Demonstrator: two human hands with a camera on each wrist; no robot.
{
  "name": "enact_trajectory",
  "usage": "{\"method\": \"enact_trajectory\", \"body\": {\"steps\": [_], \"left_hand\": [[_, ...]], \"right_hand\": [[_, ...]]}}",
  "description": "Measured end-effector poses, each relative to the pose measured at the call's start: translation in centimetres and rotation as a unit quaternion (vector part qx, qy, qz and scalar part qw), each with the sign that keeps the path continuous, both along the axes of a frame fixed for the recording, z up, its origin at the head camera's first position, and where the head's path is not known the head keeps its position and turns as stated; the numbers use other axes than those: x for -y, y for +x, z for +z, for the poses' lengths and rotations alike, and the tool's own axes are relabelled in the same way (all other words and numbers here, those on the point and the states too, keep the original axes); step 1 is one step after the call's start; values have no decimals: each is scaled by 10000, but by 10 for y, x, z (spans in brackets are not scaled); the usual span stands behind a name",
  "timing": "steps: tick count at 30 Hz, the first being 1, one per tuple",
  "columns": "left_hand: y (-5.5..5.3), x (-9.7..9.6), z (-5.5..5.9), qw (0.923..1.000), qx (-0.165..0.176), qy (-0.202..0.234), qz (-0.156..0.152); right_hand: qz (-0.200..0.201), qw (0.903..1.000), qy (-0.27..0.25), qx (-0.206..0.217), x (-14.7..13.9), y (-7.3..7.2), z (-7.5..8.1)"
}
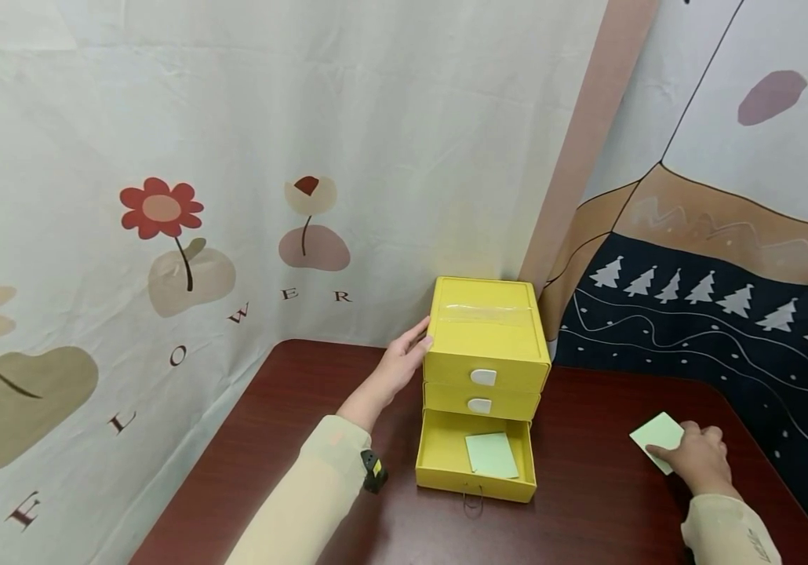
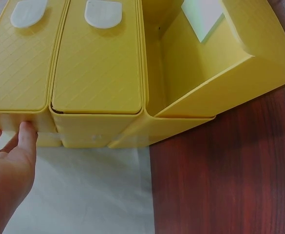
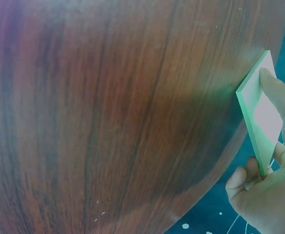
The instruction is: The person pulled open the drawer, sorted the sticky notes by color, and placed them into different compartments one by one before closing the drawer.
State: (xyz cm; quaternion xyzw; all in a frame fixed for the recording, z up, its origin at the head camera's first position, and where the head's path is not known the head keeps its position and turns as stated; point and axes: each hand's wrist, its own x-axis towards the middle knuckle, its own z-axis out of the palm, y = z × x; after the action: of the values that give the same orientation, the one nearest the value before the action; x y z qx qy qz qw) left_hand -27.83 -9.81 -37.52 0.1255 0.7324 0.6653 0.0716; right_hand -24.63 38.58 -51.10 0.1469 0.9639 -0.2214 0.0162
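A small yellow three-drawer cabinet (image 1: 485, 337) stands on the table with its bottom drawer (image 1: 446, 480) pulled out. My left hand (image 1: 400, 363) touches the cabinet's left side near the top, its fingers fairly straight; in the left wrist view the thumb (image 2: 28, 136) lies against the yellow side wall. Inside the drawer lies a pale green sticky-note pad (image 1: 492, 455). Off to the right, my right hand (image 1: 704, 461) pinches a second pale green sticky-note pad (image 1: 658, 434) by its edges. The right wrist view shows that pad (image 3: 255, 109) tilted, between thumb and fingers.
The dark red-brown table (image 1: 587, 502) has rounded far corners. A wire loop (image 1: 473, 502) hangs from the open drawer's front. The upper two drawers, with white tabs (image 1: 483, 377), are closed. Printed cloth (image 1: 390, 118) hangs behind the table, and a dark patterned cloth (image 1: 693, 337) at right.
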Motion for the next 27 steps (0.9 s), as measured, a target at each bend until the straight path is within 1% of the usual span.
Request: {"method": "enact_trajectory", "body": {"steps": [7,12,27], "left_hand": [[-2,0,-2,10000,-26,8,-3],[-2,0,-1,10000,-11,15,1],[0,-1,0,10000,-2,6,59]], "right_hand": [[152,9996,69,-212,-1,-1,3],[289,9989,60,-355,-2,0,7],[586,9921,161,-1096,8,11,11]]}}
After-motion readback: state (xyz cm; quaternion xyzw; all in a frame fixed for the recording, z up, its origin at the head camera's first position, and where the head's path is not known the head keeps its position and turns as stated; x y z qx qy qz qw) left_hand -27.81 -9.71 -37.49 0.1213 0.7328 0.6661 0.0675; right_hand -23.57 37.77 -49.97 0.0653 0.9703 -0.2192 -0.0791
